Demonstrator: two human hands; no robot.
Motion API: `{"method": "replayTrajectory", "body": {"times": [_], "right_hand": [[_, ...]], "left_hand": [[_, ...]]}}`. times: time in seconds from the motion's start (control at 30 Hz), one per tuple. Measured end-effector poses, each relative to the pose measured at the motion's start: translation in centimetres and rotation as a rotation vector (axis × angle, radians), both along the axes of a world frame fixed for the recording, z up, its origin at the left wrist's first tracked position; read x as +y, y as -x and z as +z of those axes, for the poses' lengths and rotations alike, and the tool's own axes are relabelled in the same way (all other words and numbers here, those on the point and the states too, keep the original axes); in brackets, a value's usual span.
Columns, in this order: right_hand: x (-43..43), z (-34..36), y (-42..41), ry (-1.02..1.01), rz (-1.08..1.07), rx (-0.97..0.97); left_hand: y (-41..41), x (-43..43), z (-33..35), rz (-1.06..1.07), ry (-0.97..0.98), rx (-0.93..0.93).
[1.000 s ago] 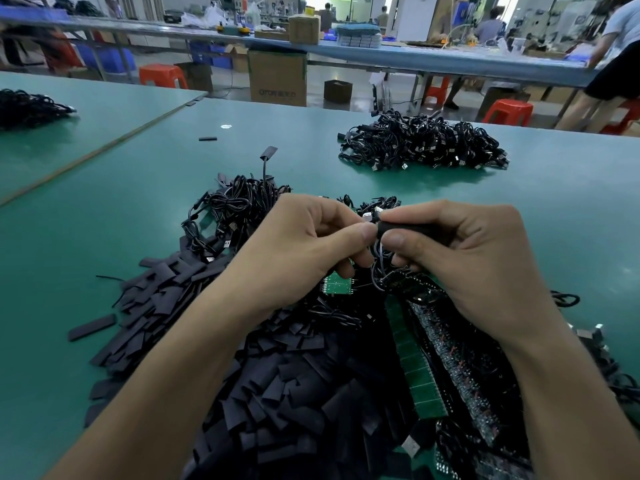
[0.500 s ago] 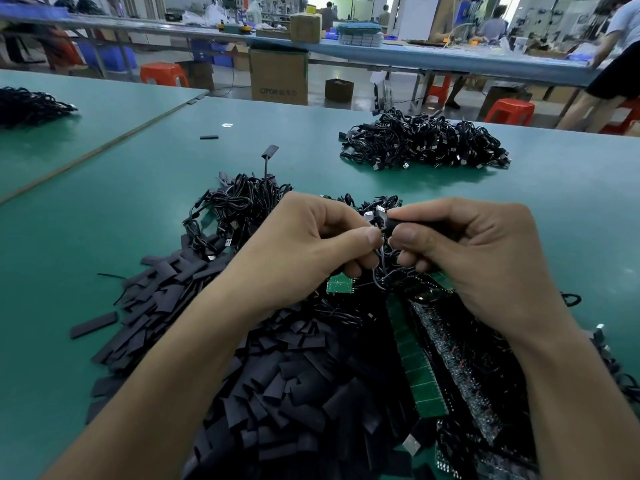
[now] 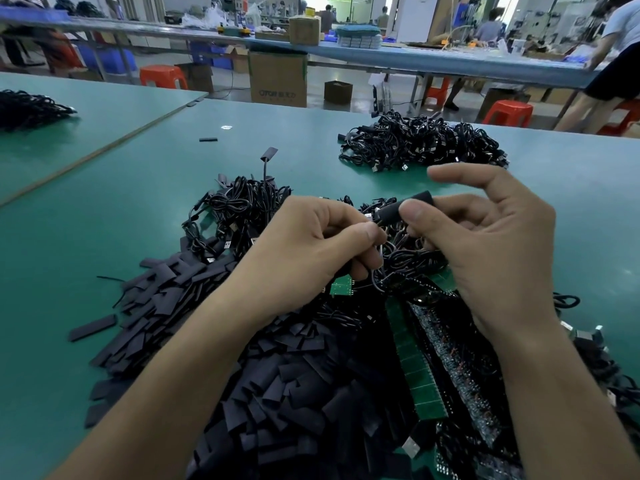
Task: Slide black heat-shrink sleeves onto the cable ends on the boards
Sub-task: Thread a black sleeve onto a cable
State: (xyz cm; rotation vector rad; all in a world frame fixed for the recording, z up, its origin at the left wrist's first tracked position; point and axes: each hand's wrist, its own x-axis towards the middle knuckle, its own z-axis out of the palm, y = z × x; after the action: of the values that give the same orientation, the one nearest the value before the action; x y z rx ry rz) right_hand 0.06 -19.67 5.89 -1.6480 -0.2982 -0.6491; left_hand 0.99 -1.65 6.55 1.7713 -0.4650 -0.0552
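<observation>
sleeve (image 3: pixel 389 212) pinched under right hand's (image 3: pixel 491 244) thumb — forefinger raised

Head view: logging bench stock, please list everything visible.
Flat black heat-shrink sleeves: many, black, heaped near-left.
Opened black heat-shrink sleeve: one, black, in right hand's pinch.
Coiled black cables: three heaps, black, centre, far right, far left.
Green circuit boards: one row, green, between forearms.
Green-topped tables: two, green, adjoining.
Brown cardboard boxes: several, brown, floor and back bench.
Red plastic stools: several, red, floor behind.
Left hand: pinches a cable end.
Right hand: pinches the opened sleeve.
</observation>
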Motion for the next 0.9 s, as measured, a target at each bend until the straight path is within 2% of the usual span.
{"method": "replayTrajectory", "body": {"times": [0.1, 0.37, 0.9], "right_hand": [[0.5, -0.2, -0.1, -0.082, -0.051, -0.019], [1.8, -0.5, -0.2, -0.136, -0.048, -0.039], [2.1, -0.7, -0.1, -0.136, -0.024, -0.023]], "left_hand": [[0.2, -0.3, 0.0, 0.018, -0.008, 0.001], [0.2, -0.7, -0.1, 0.079, -0.010, -0.094], [-0.2, -0.9, -1.1, 0.065, -0.002, -0.173]]}}
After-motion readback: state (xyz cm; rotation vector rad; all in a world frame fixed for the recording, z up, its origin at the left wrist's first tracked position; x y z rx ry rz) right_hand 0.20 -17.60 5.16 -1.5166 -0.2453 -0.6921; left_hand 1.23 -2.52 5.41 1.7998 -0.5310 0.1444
